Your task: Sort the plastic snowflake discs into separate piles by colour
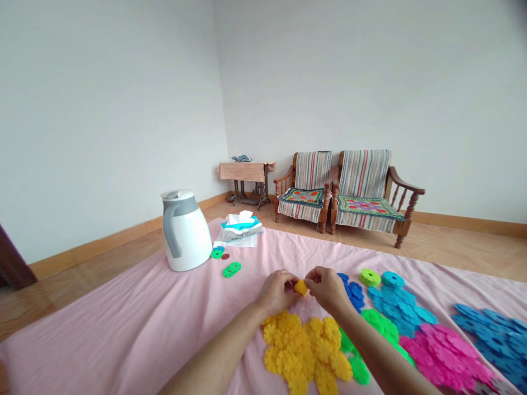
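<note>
My left hand [280, 292] and my right hand [325, 286] meet above the pink cloth, their fingers closed on small yellow pieces [301, 287] between them. How these pieces are joined is too small to tell. Just below my hands lies a pile of yellow flower-shaped discs [294, 348]. Right of it, partly behind my right forearm, are bright green discs [381, 325]. Dark blue discs [353, 292] lie beside my right hand. Farther right are light blue discs [401, 306], a lime green stack [369, 277], pink discs [444, 351] and a teal-blue pile [494, 334].
A white and grey jug [193, 236] stands at the left on the pink cloth [123, 323]. Behind it is a tissue box [242, 227], with a few green discs [231, 269] nearer. Two wooden chairs [364, 206] and a cloth-covered sewing table [242, 171] stand by the wall.
</note>
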The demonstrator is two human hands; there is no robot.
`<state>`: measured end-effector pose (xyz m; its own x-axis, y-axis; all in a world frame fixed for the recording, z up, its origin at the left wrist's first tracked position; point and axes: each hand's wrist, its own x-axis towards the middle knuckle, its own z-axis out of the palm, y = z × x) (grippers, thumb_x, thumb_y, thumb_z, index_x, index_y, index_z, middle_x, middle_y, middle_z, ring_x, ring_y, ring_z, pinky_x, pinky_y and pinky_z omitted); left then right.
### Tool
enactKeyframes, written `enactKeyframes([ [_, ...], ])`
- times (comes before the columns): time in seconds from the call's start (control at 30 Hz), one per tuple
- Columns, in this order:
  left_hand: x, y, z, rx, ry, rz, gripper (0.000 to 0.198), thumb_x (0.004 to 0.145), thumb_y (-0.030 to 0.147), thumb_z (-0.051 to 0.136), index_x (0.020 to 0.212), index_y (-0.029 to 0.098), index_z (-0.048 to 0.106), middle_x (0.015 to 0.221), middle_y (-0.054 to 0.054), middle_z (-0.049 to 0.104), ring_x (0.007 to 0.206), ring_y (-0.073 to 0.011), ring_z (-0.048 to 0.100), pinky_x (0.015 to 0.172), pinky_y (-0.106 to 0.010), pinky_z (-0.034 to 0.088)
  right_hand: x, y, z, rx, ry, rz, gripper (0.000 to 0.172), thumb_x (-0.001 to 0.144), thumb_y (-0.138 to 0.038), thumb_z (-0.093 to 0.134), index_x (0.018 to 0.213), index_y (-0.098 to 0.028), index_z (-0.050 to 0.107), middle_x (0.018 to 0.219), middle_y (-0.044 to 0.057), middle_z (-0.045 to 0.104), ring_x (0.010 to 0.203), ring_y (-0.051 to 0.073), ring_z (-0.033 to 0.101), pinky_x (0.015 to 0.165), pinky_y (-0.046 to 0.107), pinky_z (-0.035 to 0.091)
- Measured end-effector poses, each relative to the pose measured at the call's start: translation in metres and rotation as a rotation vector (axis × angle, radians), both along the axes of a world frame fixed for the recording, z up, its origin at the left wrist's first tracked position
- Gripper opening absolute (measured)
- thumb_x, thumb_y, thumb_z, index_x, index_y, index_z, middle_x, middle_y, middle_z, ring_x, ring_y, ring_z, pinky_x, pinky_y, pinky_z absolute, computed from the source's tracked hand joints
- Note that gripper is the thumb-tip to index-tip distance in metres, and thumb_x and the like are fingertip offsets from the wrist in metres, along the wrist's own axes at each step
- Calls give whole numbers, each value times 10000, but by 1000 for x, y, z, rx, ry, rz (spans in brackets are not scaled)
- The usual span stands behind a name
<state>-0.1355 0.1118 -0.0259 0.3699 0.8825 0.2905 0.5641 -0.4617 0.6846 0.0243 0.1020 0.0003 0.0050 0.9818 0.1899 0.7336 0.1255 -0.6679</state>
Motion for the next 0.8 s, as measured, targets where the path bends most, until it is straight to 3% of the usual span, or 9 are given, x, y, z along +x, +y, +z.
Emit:
enactKeyframes([
  [0.17,1,-1,2,4,16,-1,230,661,206,670,883,175,719,807,-20,648,745,-160,591,658,-230,445,2,-6,2,41,-37,-14,135,750,-158,520,726,-180,652,707,43,727,665,164,673,580,209,426],
  [0.33,1,0,0,7,10,-8,218,672,220,668,879,181,723,812,-22,650,738,-160,590,651,-230,445,10,-23,-1,75,-99,23,268,802,-97,440,904,-161,680,848,89,743,836,201,689,705,241,454],
  [0.47,0,1,-3,13,-4,-15,210,686,239,669,882,188,724,822,-19,652,750,-159,593,661,-228,443,9,-39,-2,105,-142,88,319,819,-50,392,863,-166,686,880,101,742,913,198,681,778,238,453],
  [0.8,0,0,-1,24,-18,-30,196,691,230,671,872,181,728,799,-18,654,744,-160,593,655,-226,435,2,-47,0,161,-168,113,322,807,-31,400,874,-175,679,873,83,749,875,185,693,748,212,467],
])
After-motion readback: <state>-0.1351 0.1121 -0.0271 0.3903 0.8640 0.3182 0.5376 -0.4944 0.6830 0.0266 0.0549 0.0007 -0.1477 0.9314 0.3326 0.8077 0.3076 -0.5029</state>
